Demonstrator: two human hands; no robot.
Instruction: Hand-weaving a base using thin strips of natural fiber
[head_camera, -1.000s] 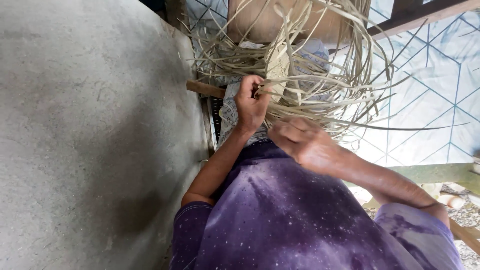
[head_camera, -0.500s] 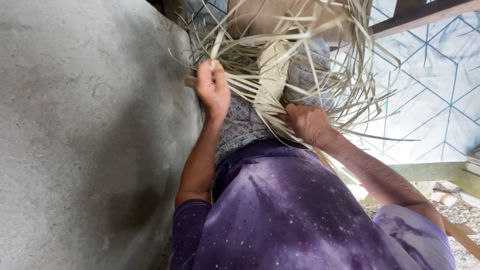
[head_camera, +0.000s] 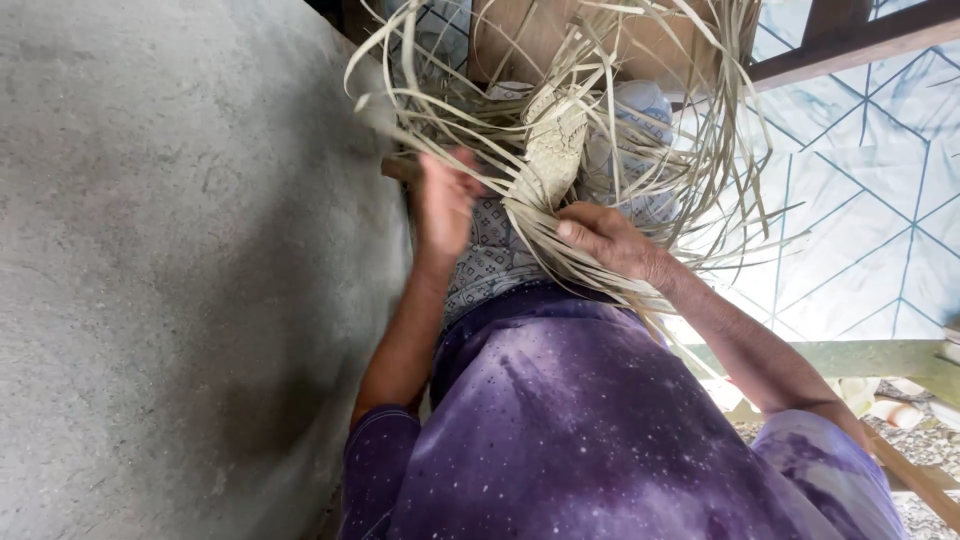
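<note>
left hand, blurred, clenched around pale straw strands; right hand fingers pinch strands beside the small woven patch.

No packages, labels, signs, screens in view — none anywhere in frame.

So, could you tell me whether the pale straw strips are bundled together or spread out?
Spread out: the pale straw strips fan loosely from the small woven patch, gathered only under the right hand.
</note>
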